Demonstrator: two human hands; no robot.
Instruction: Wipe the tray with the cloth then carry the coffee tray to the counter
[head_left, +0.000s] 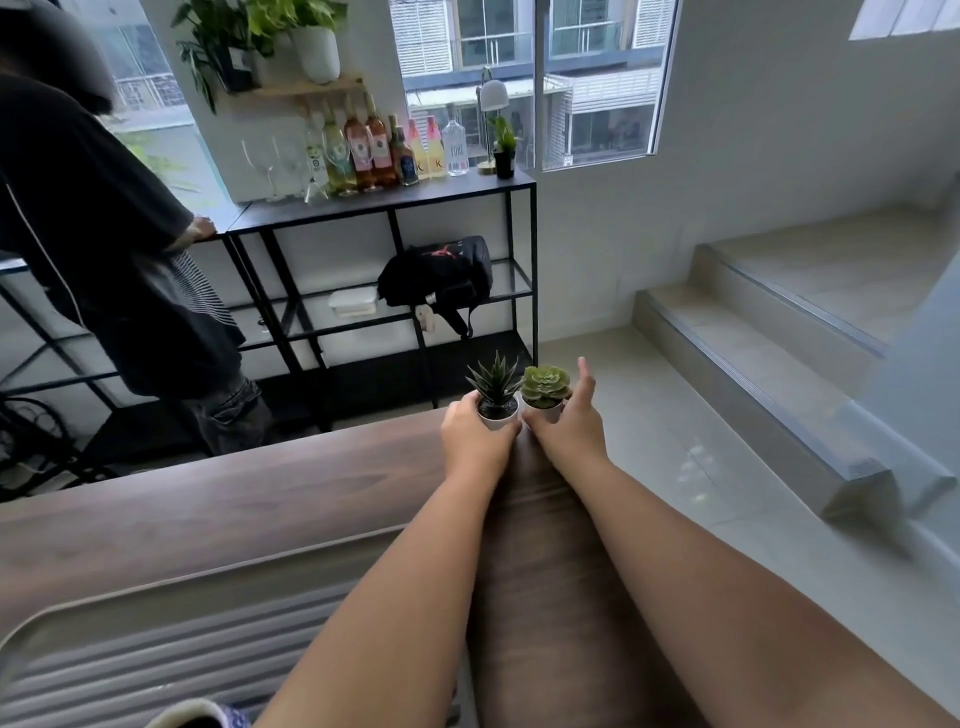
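Big windows (597, 78) and pale steps (779, 322) fill the far side of this room. A long brown counter (234, 493) runs across the near side. A ridged grey tray (156, 654) lies on it at the bottom left, with a cup (192, 716) at its near edge. No cloth is in sight, so I cannot tell where it is.

Behind the counter is a black shelf (389, 270) with bottles (374, 145), glasses, a lamp and a dark bag (441, 275). Another person (104, 234) in dark clothes stands at the left, with a hand on the shelf top.

Two small plants sit right next to each other at the far end of the counter. The left hand (475, 431) is wrapped round the white pot of the spiky plant (496, 389). The right hand (566, 421) rests on the pot of the round plant (544, 387), with its fingers loose and its thumb up, so it does not grip tight.

It looks like the plants are being moved to make room. They sit near the edge, so hold each pot low and keep it straight up. Then the tray needs a wipe, and the cup may be in the way.
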